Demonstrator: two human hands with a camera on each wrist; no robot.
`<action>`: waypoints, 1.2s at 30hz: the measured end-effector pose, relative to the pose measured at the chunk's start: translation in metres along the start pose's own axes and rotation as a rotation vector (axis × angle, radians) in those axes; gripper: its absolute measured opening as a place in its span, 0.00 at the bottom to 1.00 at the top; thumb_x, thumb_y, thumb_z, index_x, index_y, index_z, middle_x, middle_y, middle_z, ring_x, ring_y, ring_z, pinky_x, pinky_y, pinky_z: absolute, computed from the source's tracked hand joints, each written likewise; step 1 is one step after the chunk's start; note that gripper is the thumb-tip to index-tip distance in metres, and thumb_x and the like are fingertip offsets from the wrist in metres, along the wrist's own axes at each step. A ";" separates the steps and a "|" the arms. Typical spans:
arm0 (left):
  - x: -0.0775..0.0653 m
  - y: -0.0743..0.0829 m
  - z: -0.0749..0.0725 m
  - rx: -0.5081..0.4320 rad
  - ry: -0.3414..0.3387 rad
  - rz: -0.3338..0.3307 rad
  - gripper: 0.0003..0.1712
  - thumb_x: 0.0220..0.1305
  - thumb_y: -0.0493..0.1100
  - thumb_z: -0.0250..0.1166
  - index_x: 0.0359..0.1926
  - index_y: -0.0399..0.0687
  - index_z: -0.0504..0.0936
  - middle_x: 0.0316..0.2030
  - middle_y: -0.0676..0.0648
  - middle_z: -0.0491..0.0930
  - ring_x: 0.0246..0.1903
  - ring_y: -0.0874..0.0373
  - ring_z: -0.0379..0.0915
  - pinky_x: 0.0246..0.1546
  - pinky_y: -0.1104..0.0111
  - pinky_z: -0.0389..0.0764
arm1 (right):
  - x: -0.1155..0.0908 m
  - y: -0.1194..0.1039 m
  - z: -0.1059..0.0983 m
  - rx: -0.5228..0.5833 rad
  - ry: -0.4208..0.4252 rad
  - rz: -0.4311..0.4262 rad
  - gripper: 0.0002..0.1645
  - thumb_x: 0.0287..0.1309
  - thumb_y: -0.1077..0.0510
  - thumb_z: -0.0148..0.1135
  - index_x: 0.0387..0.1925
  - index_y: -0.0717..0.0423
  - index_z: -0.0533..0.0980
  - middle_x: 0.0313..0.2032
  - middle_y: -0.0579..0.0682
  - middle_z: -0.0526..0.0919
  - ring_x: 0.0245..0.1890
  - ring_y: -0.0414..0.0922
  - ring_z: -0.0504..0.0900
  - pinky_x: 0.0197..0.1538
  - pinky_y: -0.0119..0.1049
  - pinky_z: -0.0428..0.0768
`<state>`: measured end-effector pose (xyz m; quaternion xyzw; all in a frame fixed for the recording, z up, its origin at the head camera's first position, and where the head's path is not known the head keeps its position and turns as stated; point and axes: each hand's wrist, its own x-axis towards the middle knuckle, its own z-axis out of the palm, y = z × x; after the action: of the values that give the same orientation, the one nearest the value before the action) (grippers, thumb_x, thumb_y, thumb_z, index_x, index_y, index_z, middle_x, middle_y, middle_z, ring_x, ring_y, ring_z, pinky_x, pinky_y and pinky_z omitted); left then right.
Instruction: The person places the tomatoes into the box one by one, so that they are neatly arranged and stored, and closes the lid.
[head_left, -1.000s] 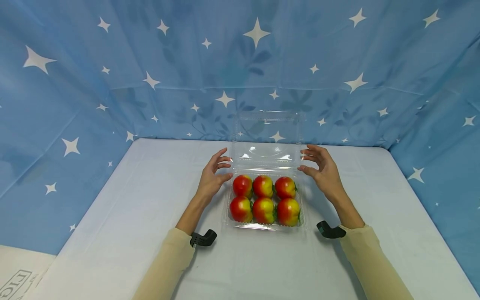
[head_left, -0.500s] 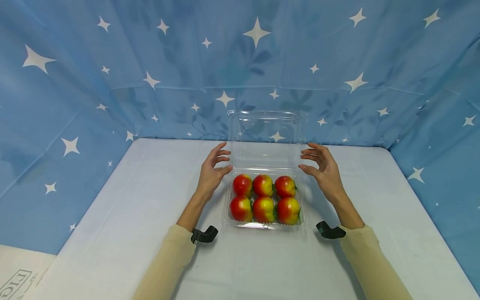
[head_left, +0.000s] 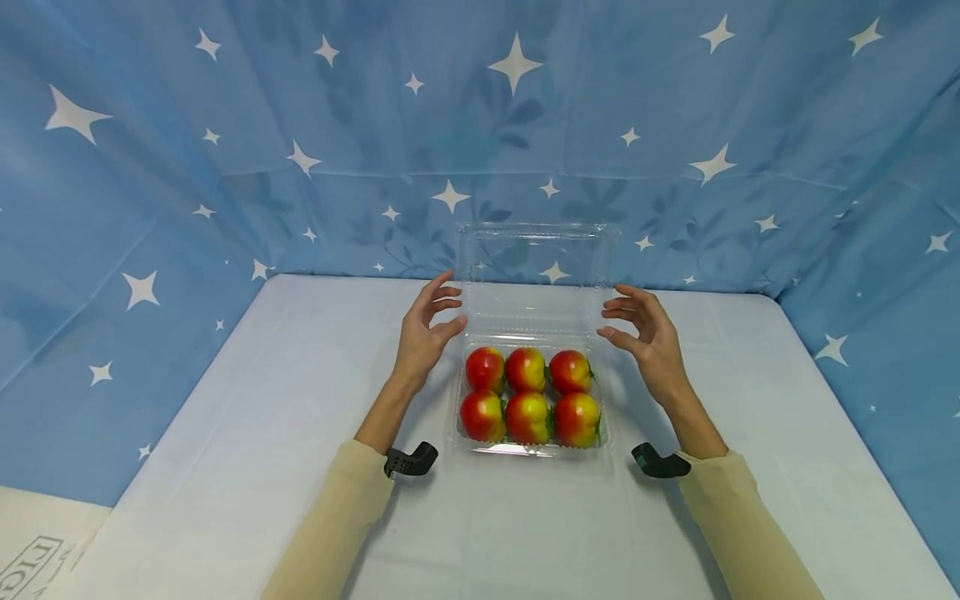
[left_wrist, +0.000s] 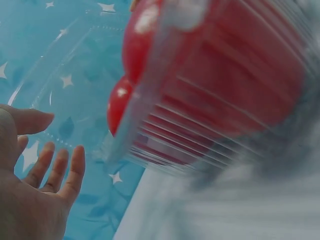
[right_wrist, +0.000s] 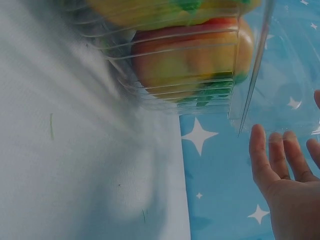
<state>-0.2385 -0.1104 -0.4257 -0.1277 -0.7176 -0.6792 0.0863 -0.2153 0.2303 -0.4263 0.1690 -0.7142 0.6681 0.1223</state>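
Note:
A clear plastic clamshell box (head_left: 534,452) lies on the table, its lid (head_left: 534,310) raised at the back. Several shiny round red-and-yellow fruits (head_left: 527,418) with green bits sit in two rows in the base. My left hand (head_left: 420,337) is beside the lid's left edge, thumb and fingers spread apart with nothing between them. At the lid's right edge is my right hand (head_left: 648,342), its fingers loosely bent and holding nothing. The left wrist view shows the left fingers (left_wrist: 72,175) extended in front of the lid. In the right wrist view, the right fingertips (right_wrist: 257,132) come close to the lid.
A white cloth covers the table (head_left: 300,400). Behind it and at both sides hangs a blue curtain (head_left: 375,125) with white stars. A pale printed surface (head_left: 45,550) shows at the lower left. Each wrist wears a black device (head_left: 660,461).
My left hand has moved slightly up and away along the lid's side. The lid has shifted a little and its bright reflections have faded. The right hand has hardly moved.

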 end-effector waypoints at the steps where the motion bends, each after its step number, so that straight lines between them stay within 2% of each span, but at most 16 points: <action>1: 0.001 0.001 0.001 0.005 -0.001 0.003 0.39 0.67 0.32 0.67 0.77 0.52 0.67 0.64 0.40 0.76 0.64 0.40 0.74 0.58 0.63 0.82 | 0.000 0.000 0.000 0.002 0.000 0.002 0.34 0.66 0.72 0.61 0.72 0.64 0.66 0.56 0.60 0.77 0.54 0.43 0.81 0.52 0.25 0.86; 5: 0.005 0.006 0.004 0.029 0.003 0.027 0.39 0.68 0.33 0.66 0.77 0.50 0.67 0.62 0.39 0.76 0.63 0.41 0.74 0.60 0.58 0.82 | -0.001 0.000 -0.002 -0.011 0.004 0.006 0.33 0.67 0.71 0.61 0.72 0.61 0.67 0.55 0.56 0.78 0.54 0.47 0.81 0.52 0.24 0.85; 8: 0.006 0.008 0.005 0.046 0.011 0.041 0.39 0.68 0.33 0.66 0.77 0.51 0.68 0.60 0.38 0.76 0.62 0.42 0.75 0.58 0.61 0.83 | -0.001 -0.001 -0.002 -0.038 0.006 0.008 0.34 0.66 0.70 0.62 0.72 0.60 0.68 0.55 0.55 0.79 0.55 0.50 0.80 0.54 0.23 0.83; 15: 0.003 0.007 0.005 0.044 0.030 0.058 0.38 0.68 0.33 0.67 0.76 0.60 0.70 0.58 0.33 0.75 0.60 0.42 0.75 0.54 0.66 0.82 | 0.003 -0.009 -0.002 -0.056 -0.006 0.015 0.36 0.67 0.68 0.62 0.74 0.61 0.65 0.59 0.56 0.76 0.57 0.47 0.79 0.55 0.23 0.82; 19: 0.000 0.007 0.005 0.028 0.042 0.054 0.38 0.68 0.31 0.65 0.77 0.54 0.69 0.57 0.31 0.75 0.60 0.37 0.75 0.52 0.73 0.82 | 0.006 -0.018 -0.002 -0.032 -0.009 0.006 0.37 0.67 0.69 0.62 0.75 0.61 0.64 0.60 0.54 0.76 0.58 0.48 0.78 0.54 0.22 0.83; 23: -0.002 0.006 0.005 0.021 0.059 0.062 0.37 0.68 0.30 0.64 0.76 0.47 0.69 0.56 0.26 0.74 0.60 0.33 0.74 0.52 0.74 0.81 | 0.009 -0.027 -0.001 -0.002 -0.008 -0.023 0.37 0.66 0.71 0.61 0.74 0.60 0.66 0.59 0.56 0.76 0.58 0.49 0.78 0.53 0.23 0.84; 26: -0.003 0.005 0.005 0.010 0.067 0.084 0.35 0.68 0.31 0.65 0.75 0.48 0.71 0.55 0.25 0.74 0.59 0.34 0.74 0.54 0.73 0.80 | 0.011 -0.032 0.000 0.015 -0.003 -0.042 0.37 0.65 0.72 0.61 0.74 0.61 0.66 0.58 0.58 0.77 0.57 0.48 0.78 0.54 0.24 0.84; 28: -0.004 0.004 0.004 -0.009 0.071 0.105 0.33 0.68 0.32 0.66 0.73 0.49 0.73 0.54 0.26 0.75 0.58 0.35 0.75 0.54 0.73 0.81 | 0.012 -0.035 0.000 0.014 -0.004 -0.049 0.37 0.65 0.72 0.61 0.74 0.61 0.66 0.57 0.55 0.78 0.56 0.47 0.79 0.54 0.24 0.84; 31: -0.003 0.002 0.004 -0.061 0.062 0.141 0.30 0.69 0.34 0.66 0.71 0.49 0.76 0.51 0.30 0.76 0.57 0.32 0.74 0.52 0.73 0.84 | 0.012 -0.038 0.000 0.026 -0.009 -0.056 0.37 0.65 0.72 0.60 0.74 0.58 0.67 0.54 0.51 0.79 0.55 0.46 0.79 0.54 0.25 0.84; 34: -0.004 0.003 0.004 -0.105 0.046 0.161 0.27 0.72 0.36 0.64 0.70 0.45 0.76 0.48 0.38 0.77 0.56 0.29 0.73 0.51 0.69 0.88 | 0.012 -0.038 0.000 0.064 -0.015 -0.075 0.35 0.67 0.72 0.59 0.73 0.58 0.69 0.51 0.53 0.79 0.53 0.47 0.79 0.54 0.28 0.86; 36: -0.004 0.005 0.004 -0.118 0.040 0.156 0.26 0.73 0.38 0.62 0.70 0.42 0.75 0.48 0.45 0.76 0.55 0.33 0.75 0.52 0.63 0.89 | 0.010 -0.037 0.000 0.105 -0.016 -0.095 0.32 0.68 0.71 0.57 0.72 0.61 0.69 0.50 0.56 0.79 0.52 0.47 0.79 0.55 0.30 0.87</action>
<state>-0.2331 -0.1067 -0.4223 -0.1742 -0.6624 -0.7139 0.1456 -0.2096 0.2275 -0.3883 0.2142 -0.6702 0.6968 0.1391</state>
